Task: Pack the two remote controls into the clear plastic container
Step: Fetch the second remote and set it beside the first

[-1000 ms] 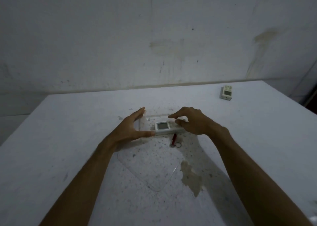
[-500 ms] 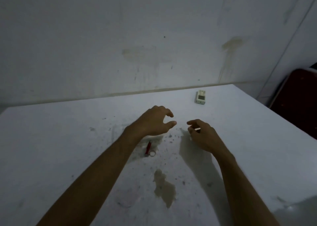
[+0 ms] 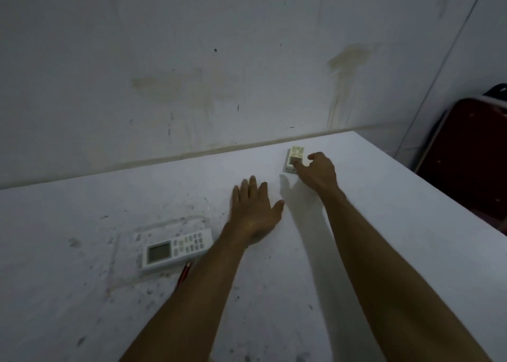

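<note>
A white remote control [image 3: 177, 250] with a grey screen lies flat inside the clear plastic container [image 3: 124, 252], whose faint edges show around it at the left of the table. My left hand [image 3: 253, 210] rests palm down on the table to the right of that remote, fingers spread, holding nothing. A second, smaller cream remote [image 3: 293, 157] lies near the table's far edge. My right hand [image 3: 318, 171] is stretched out to it, with the fingers curled over its near right end and touching it; the remote still lies on the table.
A red pen-like object [image 3: 183, 275] pokes out from under my left forearm beside the container. The white table [image 3: 384, 238] meets a stained wall at the back. A dark red chair [image 3: 466, 155] stands past the table's right edge.
My right hand has reached forward to the far remote. My left hand has flattened on the table. The view has shifted right, so the first remote in the container shows at the left.
</note>
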{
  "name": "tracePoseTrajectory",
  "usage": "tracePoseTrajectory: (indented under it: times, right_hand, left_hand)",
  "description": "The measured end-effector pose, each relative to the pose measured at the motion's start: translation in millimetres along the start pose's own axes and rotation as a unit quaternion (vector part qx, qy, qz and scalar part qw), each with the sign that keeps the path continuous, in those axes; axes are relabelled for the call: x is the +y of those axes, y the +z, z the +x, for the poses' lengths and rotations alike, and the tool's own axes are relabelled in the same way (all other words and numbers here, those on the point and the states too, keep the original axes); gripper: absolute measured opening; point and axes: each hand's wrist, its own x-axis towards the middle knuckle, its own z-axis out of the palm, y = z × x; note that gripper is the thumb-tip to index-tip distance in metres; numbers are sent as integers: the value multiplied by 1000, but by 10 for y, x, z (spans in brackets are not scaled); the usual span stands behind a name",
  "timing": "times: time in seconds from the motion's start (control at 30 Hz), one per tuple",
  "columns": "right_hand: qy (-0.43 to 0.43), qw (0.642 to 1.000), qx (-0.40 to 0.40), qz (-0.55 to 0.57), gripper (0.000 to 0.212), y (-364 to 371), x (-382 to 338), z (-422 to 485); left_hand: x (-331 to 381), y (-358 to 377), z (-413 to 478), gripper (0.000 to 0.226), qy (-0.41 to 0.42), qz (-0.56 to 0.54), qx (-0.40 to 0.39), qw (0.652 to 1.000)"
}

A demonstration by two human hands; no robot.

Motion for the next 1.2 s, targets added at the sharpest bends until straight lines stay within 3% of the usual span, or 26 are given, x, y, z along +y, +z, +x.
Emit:
tracePoseTrajectory:
  times: [0.1,0.23,0.43,0.5,0.53,0.57,0.63,0.7,0.77,0.93,1.1,1.2]
  right_hand:
    - [39,998,19,-47,95,228,-90,195]
    - [44,991,78,-103,77,370,-148,178]
    - [55,996,46,60,54,185,-135,-135]
    - [77,984,19,157,51,60,-162,-330]
    - [82,976,7,201,50,-13,-193,-470]
    - [80,968,-6,236,48,-81,-238,-609]
    - [48,962,-25,268,44,-171,-347,-895]
    - [1,963,-33,267,47,-229,-477,-1219]
    - [-35,963,-39,264,51,-242,-615,-1546]
    - [-118,972,-50,196,73,-64,-821,-2207]
    - [-173,963,-118,172,62,100,-906,-2615]
    - [-221,962,-95,128,57,157,-929,-2731]
  left_hand:
    - [-24,101,-16,80,9,20,62,998]
    - [-21,126,-9,80,20,25,81,996]
    - [-11,73,-40,74,16,-28,92,995]
    - [9,-6,-44,63,2,-115,80,990]
    - [33,-104,-88,57,-18,-220,67,973]
    - [69,-226,-133,53,-47,-354,51,933]
    - [118,-477,-273,53,-86,-581,29,809]
    - [89,-747,-504,54,-100,-707,5,700]
    - [-32,-961,-771,51,-92,-747,-31,657]
    - [-480,-1154,-1382,37,-39,-718,-56,693]
    - [-1010,-1154,-1828,31,-18,-678,-33,734]
    - [-1303,-1224,-2045,30,-24,-656,-24,754]
